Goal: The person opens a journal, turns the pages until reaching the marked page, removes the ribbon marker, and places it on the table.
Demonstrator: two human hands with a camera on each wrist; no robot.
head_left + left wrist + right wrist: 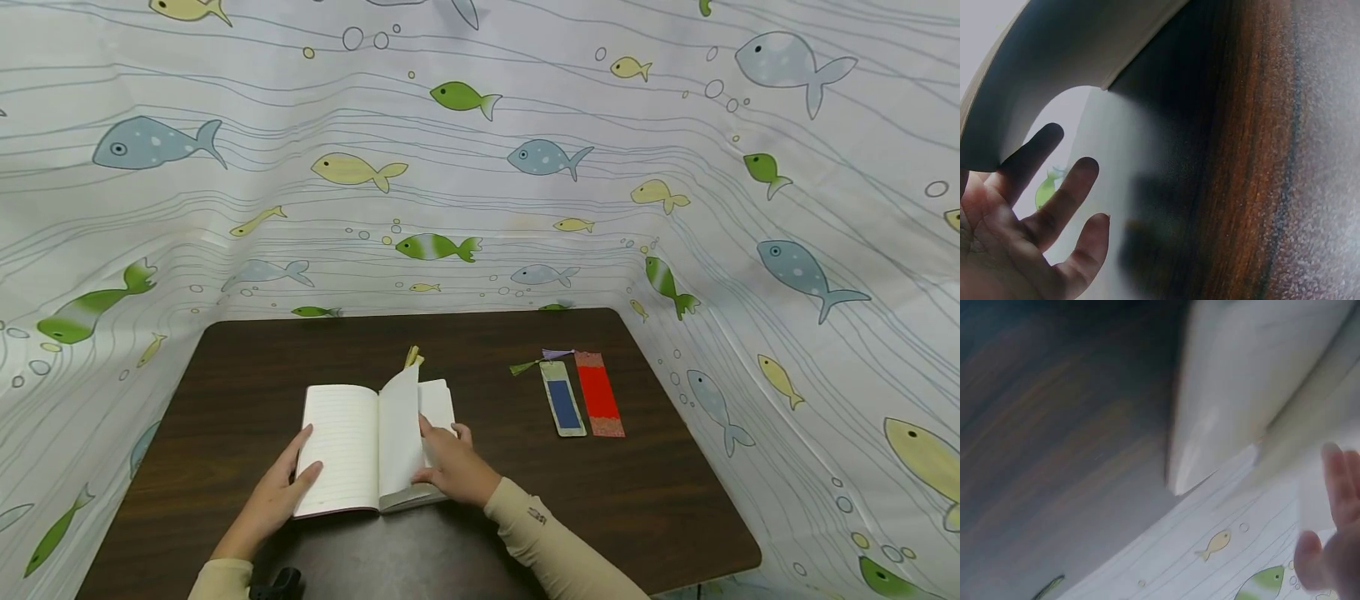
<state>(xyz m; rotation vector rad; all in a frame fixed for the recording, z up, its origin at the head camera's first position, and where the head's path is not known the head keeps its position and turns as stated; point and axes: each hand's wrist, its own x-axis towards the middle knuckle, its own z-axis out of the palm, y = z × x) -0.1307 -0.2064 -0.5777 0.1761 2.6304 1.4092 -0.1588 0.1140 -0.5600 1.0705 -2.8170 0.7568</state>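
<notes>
Cropped table [660, 508], right hand [459, 468] part-hiding notebook [341, 450]

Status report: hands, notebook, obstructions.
Left hand grips open notebook at left. Right hand against raised page. Blue bookmark, red bookmark lie clear, to the right. No obstruction seen.

Place: small screened-off tabletop nook, booth-like; home or office around it, cannot tell.
Fish-print sheeting [450, 167]: white, with blue, green and yellow fish, bubbles and wavy lines; hung behind the table [480, 342] and along both its sides, bent near its back corners, hiding the room beyond.
Table: dark wood-grain top, rounded corners, pale sheen toward its near edge.
On table: desk-type stationery; open lined notebook [337, 450] slightly left of table middle, two tasselled bookmark-like strips [564, 404] toward table's far right corner.
</notes>
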